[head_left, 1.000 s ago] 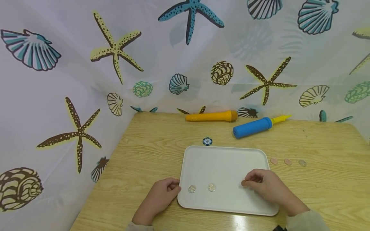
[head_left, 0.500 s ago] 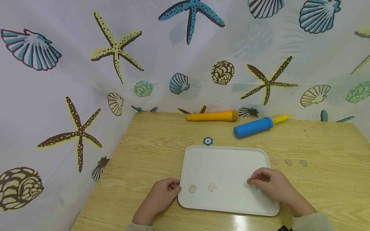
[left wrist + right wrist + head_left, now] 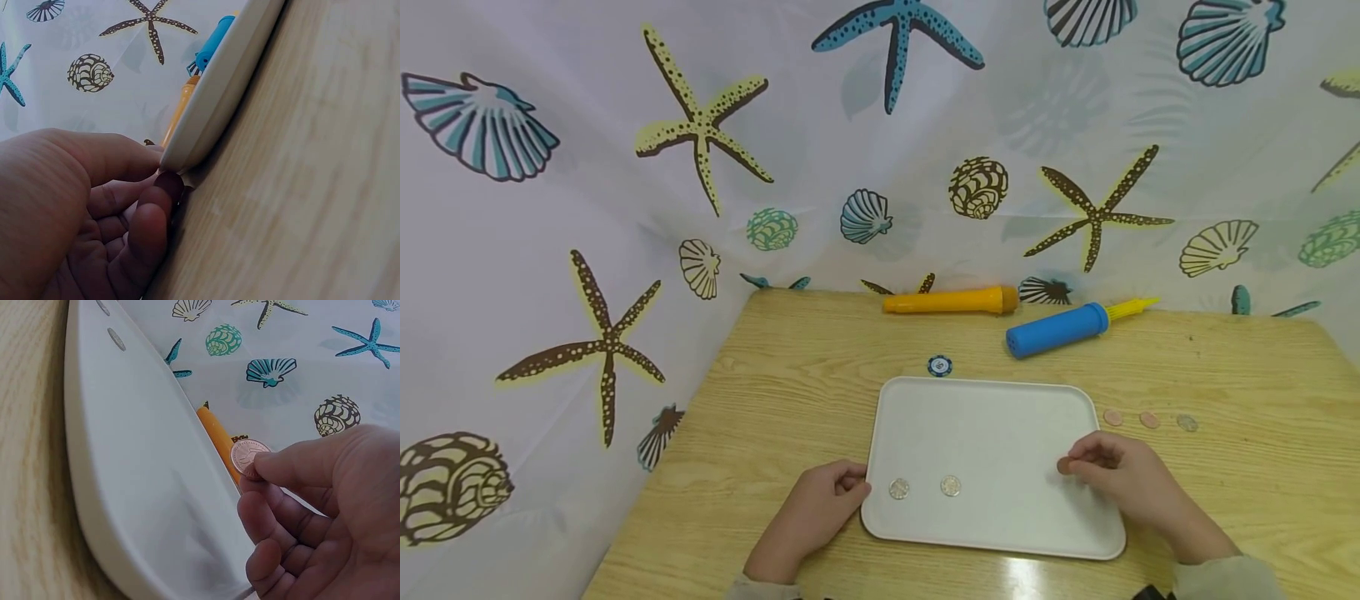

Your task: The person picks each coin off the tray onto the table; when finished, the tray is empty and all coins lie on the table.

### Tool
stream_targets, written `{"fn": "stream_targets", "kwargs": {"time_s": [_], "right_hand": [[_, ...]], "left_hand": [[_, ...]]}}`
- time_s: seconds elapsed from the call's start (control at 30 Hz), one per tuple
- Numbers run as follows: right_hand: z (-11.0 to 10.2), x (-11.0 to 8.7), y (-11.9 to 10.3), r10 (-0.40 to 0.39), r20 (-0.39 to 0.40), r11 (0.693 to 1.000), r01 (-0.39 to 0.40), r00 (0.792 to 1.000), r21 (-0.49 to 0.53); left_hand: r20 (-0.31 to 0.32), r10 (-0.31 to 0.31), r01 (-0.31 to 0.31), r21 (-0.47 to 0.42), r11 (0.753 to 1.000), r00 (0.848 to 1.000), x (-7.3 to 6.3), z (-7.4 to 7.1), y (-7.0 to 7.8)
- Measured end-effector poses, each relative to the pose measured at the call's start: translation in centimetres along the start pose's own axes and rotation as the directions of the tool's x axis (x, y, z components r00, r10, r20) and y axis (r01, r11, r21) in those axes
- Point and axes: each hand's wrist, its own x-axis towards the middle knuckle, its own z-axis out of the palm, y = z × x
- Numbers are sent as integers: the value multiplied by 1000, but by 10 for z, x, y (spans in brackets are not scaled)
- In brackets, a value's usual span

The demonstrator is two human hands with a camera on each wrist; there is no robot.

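A copper-coloured coin point(image 3: 246, 456) is pinched between the thumb and forefinger of my right hand point(image 3: 1123, 479), above the right part of the white tray point(image 3: 1007, 433). Its other fingers are curled, as the right wrist view shows. At the tray's left edge, my left hand point(image 3: 826, 504) grips the rim point(image 3: 187, 147), thumb against the top and curled fingers below. Two silvery coins lie flat in the tray: one point(image 3: 898, 488) near the left hand, the other point(image 3: 951, 485) a little farther right.
Right of the tray, two copper coins point(image 3: 1112, 417) and a silvery coin point(image 3: 1187, 422) lie in a row. Behind it are a blue poker chip point(image 3: 939, 365), an orange microphone-shaped tube point(image 3: 951, 300) and a blue hand pump point(image 3: 1056, 329). A patterned curtain point(image 3: 820, 167) hangs behind the table.
My right hand has slid rightward over the tray with the copper coin, which shows more now. The left hand stays on the rim, and the coins in the tray lie where they were.
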Motion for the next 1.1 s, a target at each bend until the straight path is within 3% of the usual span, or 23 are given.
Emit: {"fn": "stream_targets", "kwargs": {"time_s": [0.33,0.67,1.1], "right_hand": [[-12,-3,9,1,5,999,-1,1000,42],[-15,-7,14,72,9,990,-72,997,120],[-25,-9,19,128,-80,992,-127,989,15]], "left_hand": [[1,4,-4,-3,1000,1000,1,0,0],[0,4,-4,-4,1000,1000,1,0,1],[-2,1,-1,-2,1000,1000,1,1,-1]]}}
